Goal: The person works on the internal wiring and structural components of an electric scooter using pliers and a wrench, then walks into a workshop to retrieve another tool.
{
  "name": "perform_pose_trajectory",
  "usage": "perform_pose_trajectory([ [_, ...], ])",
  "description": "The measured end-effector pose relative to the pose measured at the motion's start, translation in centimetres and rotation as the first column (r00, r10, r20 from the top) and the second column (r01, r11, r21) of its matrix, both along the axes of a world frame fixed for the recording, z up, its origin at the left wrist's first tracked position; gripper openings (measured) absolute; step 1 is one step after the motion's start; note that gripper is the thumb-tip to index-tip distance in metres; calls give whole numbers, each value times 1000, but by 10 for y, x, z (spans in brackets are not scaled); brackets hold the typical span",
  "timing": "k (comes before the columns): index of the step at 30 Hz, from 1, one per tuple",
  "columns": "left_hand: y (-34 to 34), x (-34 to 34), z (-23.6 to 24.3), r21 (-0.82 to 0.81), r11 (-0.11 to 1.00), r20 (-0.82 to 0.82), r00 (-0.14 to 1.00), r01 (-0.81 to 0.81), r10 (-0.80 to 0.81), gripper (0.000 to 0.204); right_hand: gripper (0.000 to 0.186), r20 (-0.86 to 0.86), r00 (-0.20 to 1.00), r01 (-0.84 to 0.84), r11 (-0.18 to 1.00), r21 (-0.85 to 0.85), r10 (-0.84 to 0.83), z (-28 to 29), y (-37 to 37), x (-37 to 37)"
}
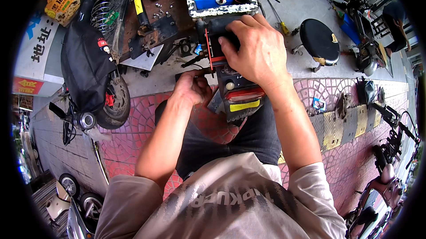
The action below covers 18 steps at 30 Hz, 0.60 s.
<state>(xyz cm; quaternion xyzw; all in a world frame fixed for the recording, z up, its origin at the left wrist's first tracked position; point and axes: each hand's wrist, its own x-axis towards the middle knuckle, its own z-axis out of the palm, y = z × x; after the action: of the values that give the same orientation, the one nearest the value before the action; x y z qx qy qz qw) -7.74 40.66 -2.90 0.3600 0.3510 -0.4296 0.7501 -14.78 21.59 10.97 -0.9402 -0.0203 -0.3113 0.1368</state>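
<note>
black assembly (239, 81) lies under right hand (259, 50), beside left hand (193, 89).

Both bare forearms (161, 139) extend forward, left hand (194, 89) curled, right hand (257, 45) arched palm-down.

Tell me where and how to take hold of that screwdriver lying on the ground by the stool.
Grip the screwdriver's handle, probably with the right hand, coming down from above on the near side. The handle is the thick end and points toward the person, while the thin shaft points away. The stool stands to the right.
</note>
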Motion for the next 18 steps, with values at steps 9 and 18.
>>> perform_pose_trajectory([
  [9, -18, -2, -25, 29, 966, -77, 962, -259, 260, 13, 24, 5, 1000, 8, 1000, -6, -7, 0, 1, 3],
  [18, -14, -4, -25, 20, 991, 20, 992, -129, 128, 15, 23, -8, 999, 37, 999, -9, -37, -1, 3, 8],
])
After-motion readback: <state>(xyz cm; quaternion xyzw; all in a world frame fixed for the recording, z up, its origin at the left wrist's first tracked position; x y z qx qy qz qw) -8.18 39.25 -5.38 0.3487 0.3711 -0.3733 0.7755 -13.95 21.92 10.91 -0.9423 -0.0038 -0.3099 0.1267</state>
